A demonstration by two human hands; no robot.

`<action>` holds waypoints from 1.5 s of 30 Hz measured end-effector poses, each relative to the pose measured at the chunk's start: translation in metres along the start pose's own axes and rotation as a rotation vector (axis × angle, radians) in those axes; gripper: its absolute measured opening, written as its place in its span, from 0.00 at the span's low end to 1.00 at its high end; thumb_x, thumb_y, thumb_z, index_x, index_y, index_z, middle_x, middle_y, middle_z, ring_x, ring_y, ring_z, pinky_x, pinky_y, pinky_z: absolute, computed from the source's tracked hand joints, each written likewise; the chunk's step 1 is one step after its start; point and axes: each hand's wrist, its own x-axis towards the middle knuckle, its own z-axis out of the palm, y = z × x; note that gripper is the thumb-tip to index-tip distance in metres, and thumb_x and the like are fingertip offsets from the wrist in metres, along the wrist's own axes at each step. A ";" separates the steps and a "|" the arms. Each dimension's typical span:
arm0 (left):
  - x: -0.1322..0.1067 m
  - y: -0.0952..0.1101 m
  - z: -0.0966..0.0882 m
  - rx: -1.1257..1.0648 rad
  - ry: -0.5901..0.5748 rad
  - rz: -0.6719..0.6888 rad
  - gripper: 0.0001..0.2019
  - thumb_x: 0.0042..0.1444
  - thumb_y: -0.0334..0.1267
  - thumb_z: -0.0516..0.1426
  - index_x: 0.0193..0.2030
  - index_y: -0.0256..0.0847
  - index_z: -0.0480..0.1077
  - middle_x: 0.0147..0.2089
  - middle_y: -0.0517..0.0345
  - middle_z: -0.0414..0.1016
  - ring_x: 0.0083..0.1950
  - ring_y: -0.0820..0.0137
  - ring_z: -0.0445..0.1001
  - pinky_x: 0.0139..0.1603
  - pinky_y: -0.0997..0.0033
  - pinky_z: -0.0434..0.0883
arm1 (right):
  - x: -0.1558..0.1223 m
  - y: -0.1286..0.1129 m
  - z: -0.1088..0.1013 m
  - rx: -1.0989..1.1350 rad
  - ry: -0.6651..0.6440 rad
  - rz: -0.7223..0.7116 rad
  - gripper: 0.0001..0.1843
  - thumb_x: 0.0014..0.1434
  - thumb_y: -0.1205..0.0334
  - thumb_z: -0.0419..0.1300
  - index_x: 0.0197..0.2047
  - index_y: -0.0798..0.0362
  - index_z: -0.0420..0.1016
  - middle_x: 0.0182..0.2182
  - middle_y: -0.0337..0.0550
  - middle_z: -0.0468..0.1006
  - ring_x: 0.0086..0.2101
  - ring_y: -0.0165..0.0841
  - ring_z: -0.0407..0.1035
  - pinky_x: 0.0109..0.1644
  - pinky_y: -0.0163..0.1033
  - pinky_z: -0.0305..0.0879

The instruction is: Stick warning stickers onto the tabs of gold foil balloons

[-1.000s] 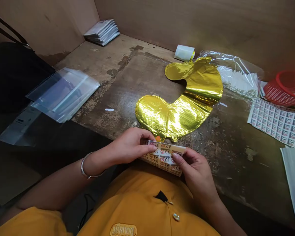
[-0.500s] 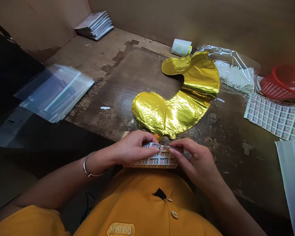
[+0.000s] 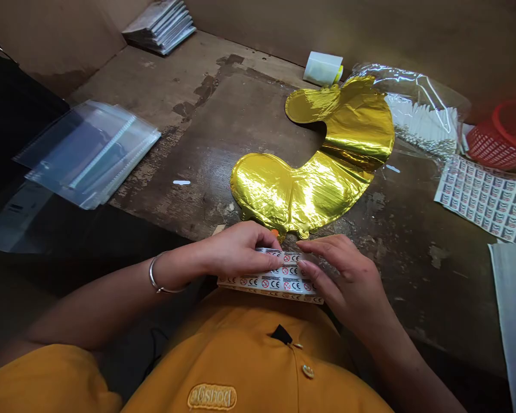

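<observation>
My left hand (image 3: 245, 252) is closed on a sheet of stickers (image 3: 279, 285) printed with CE marks and red crossed-circle symbols, its thumb lying across the front. The sheet is bent and rests close against the orange shirt. My right hand (image 3: 344, 275) is at the sheet's right side, thumb tip touching the printed face and index finger raised apart from it. Just beyond the hands, a gold foil balloon (image 3: 301, 189) lies flat and curved on the table, with a small orange piece (image 3: 276, 233) at its near edge, partly hidden by my left hand.
Clear plastic sleeves (image 3: 98, 149) lie at the left table edge. Stacked packets (image 3: 159, 26) sit at the back left. On the right are a bag of white sticks (image 3: 425, 123), a red basket (image 3: 499, 140), another sticker sheet (image 3: 485, 198) and pale sheets (image 3: 513, 298).
My right thumb and index finger have moved farther apart at the sheet. The sticker sheet has shifted slightly right and more of it shows. The view has tilted a little downward.
</observation>
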 end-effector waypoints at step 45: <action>-0.015 -0.040 0.012 0.884 0.407 0.390 0.07 0.61 0.31 0.54 0.36 0.37 0.74 0.68 0.38 0.60 0.70 0.50 0.57 0.68 0.40 0.54 | 0.066 0.021 0.016 0.027 -0.017 0.055 0.05 0.59 0.63 0.58 0.31 0.49 0.72 0.32 0.42 0.75 0.36 0.35 0.68 0.40 0.41 0.65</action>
